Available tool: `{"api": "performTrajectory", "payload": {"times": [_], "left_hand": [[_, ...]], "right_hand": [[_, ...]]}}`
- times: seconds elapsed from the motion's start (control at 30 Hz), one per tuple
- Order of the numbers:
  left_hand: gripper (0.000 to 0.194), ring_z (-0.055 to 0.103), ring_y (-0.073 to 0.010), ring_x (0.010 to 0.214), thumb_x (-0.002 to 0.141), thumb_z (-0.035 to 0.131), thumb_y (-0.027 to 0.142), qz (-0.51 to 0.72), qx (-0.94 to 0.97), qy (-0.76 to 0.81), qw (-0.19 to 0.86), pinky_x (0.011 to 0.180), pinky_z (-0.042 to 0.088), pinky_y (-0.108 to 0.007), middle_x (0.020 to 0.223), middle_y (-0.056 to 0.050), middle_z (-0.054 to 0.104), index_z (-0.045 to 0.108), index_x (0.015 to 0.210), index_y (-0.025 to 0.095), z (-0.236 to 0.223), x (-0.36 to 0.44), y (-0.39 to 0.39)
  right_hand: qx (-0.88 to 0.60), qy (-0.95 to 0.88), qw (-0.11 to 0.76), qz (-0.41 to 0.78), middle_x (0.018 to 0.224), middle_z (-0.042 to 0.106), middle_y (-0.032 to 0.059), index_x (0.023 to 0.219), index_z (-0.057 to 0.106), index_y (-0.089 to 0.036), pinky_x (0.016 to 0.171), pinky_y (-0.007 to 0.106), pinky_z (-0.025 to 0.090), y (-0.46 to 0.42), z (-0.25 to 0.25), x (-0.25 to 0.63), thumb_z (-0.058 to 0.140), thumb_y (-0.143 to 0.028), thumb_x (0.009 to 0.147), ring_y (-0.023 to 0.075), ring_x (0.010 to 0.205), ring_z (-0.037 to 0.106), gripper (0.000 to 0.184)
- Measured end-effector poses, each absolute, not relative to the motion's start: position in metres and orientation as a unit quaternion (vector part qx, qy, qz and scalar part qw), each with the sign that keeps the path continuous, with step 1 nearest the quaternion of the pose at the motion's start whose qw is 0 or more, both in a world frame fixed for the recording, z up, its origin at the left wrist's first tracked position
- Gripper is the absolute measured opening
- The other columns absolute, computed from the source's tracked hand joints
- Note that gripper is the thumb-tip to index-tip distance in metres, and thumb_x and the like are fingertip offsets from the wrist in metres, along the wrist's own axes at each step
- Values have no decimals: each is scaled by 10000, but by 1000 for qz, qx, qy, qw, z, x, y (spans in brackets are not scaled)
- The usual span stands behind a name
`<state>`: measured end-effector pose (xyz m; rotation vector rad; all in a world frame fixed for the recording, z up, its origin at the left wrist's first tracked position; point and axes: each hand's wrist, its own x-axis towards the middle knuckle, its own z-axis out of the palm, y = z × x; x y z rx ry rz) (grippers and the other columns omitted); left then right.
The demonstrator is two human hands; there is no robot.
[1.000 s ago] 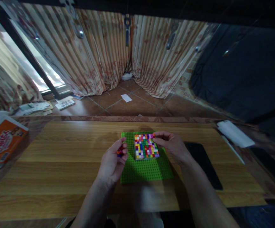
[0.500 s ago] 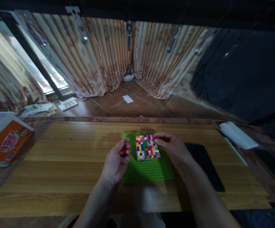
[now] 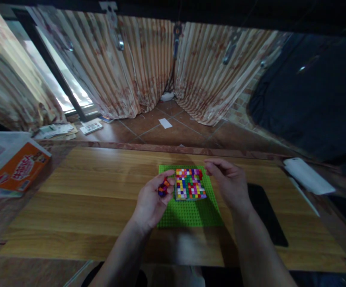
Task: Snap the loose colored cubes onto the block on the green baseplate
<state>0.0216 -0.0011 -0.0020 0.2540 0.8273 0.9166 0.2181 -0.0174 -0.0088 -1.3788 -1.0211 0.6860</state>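
Observation:
A square block of small multicoloured toy bricks (image 3: pixel 190 185) stands on a green studded baseplate (image 3: pixel 187 217). A red brick (image 3: pixel 200 174) sits raised at the block's far right corner. My left hand (image 3: pixel 154 197), palm up with curled fingers, is closed around several loose toy bricks (image 3: pixel 163 187), some orange, red and dark purple. Its fingertips are close to the block's left side. To the right of the block, apart from it, hovers my right hand (image 3: pixel 228 181), thumb and fingers drawn together. Whether anything is between those fingertips is too small to tell.
A dark phone-like slab (image 3: pixel 266 215) lies on the wooden table (image 3: pixel 95 195), right of my forearm. At the right edge are a white flat object (image 3: pixel 308 175) and a thin pale stick (image 3: pixel 304 195). An orange-labelled plastic box (image 3: pixel 19 167) stands at the left.
My right hand has drawn back from the block to the right, and the red brick now shows at the corner. My left hand's palm has opened somewhat, showing more bricks. The view has shifted slightly.

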Motion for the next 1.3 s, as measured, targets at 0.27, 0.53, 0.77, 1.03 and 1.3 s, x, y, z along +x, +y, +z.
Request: {"api": "performTrajectory", "payload": {"times": [0.27, 0.53, 0.77, 1.03, 1.3], "left_hand": [[250, 327, -40, 461, 859, 617, 270, 424, 180, 318, 829, 385, 192, -146, 620, 18, 500, 660, 1025, 88, -7, 16, -4], [226, 234, -15, 407, 819, 710, 347, 393, 203, 252, 861, 369, 167, -124, 513, 59, 436, 628, 809, 136, -7, 11, -5], [233, 219, -11, 380, 831, 705, 342, 380, 219, 246, 864, 365, 138, -127, 480, 69, 427, 679, 971, 156, -6, 10, -8], [354, 208, -16, 387, 850, 677, 263, 384, 176, 221, 879, 372, 150, -117, 486, 79, 399, 646, 1195, 188, 0, 6, -8], [189, 214, -17, 404, 867, 647, 293, 412, 136, 307, 847, 370, 154, -133, 514, 81, 382, 647, 929, 114, -6, 8, -2]], "right_hand": [[-530, -636, 473, 302, 944, 721, -6, 970, 748, -292, 775, 293, 495, -23, 1, 172, 611, -249, 905, 153, 878, 658, 157], [-486, -677, 445, 328, 1055, 684, 13, 1073, 726, -315, 899, 339, 489, -21, 6, 164, 591, -196, 912, 167, 1024, 641, 242], [-479, -639, 461, 387, 981, 724, -4, 943, 744, -295, 871, 332, 502, -22, 5, 158, 638, -227, 883, 158, 931, 666, 139], [-476, -548, 533, 434, 768, 712, -21, 841, 760, -273, 643, 252, 494, -24, 2, 158, 698, -264, 824, 119, 682, 630, 65], [-523, -524, 569, 358, 734, 684, -28, 1015, 760, -315, 656, 263, 493, -22, 3, 190, 681, -301, 856, 116, 678, 604, 178]]}}
